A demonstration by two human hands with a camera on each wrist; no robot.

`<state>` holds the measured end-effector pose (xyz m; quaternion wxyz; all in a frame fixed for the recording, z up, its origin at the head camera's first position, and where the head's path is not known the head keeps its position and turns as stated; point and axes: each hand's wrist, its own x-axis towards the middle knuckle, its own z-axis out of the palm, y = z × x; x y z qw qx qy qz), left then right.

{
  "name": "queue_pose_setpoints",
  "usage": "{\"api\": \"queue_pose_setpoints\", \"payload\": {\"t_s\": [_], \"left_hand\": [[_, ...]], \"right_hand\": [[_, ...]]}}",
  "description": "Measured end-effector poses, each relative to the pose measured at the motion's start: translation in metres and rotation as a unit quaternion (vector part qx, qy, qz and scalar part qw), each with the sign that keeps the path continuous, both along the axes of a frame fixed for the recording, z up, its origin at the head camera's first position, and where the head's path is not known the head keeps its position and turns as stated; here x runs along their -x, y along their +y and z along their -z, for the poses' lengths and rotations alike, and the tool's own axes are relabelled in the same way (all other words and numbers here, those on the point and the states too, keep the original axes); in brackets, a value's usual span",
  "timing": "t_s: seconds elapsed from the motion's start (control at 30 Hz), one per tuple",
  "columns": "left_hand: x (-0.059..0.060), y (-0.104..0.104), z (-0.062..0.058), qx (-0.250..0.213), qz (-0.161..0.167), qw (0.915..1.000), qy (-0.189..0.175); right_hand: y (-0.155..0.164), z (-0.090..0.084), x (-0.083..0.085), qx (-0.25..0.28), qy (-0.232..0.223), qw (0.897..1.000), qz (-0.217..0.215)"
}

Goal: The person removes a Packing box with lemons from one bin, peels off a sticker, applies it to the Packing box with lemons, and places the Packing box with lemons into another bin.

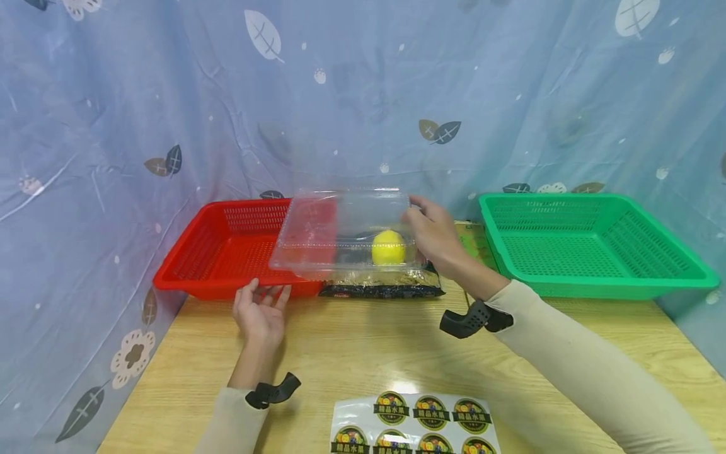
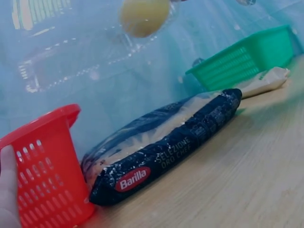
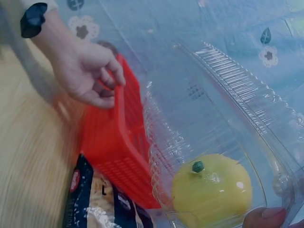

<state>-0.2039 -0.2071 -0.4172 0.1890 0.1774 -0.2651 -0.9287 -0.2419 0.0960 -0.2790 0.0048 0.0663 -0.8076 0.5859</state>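
My right hand holds a clear plastic clamshell box by its right end, raised above the table and overlapping the right part of the red basket. Inside the box lies a round yellow fruit with a green stem spot, close to the right hand's fingertips. At the front rim of the red plastic basket is my left hand. The right wrist view shows its thumb and fingers pinching that rim. A black Barilla pasta bag lies beside the basket, under the box.
A green plastic basket stands at the right. Between it and the pasta bag lies another flat package. A sheet of round fruit stickers is on the wooden table at the front. A blue patterned curtain hangs behind.
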Motion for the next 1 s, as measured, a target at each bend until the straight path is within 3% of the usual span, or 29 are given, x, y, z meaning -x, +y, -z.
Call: {"api": "queue_pose_setpoints", "payload": {"t_s": [0.2, 0.33, 0.7, 1.0], "left_hand": [[-0.001, 0.001, 0.004, -0.021, 0.012, 0.9994, 0.024], [-0.004, -0.002, 0.005, -0.01, 0.015, 0.9994, 0.028], [-0.008, -0.011, 0.002, 0.032, 0.041, 0.9984, 0.022], [-0.015, -0.014, 0.0, 0.047, 0.085, 0.9953, 0.0]], "right_hand": [[0.019, 0.014, -0.004, 0.003, 0.004, 1.0, -0.013], [0.027, 0.026, -0.008, -0.006, 0.003, 1.0, -0.022], [0.046, 0.048, -0.024, -0.004, 0.004, 1.0, -0.018], [0.056, 0.07, -0.039, 0.015, -0.028, 0.999, -0.008]]}}
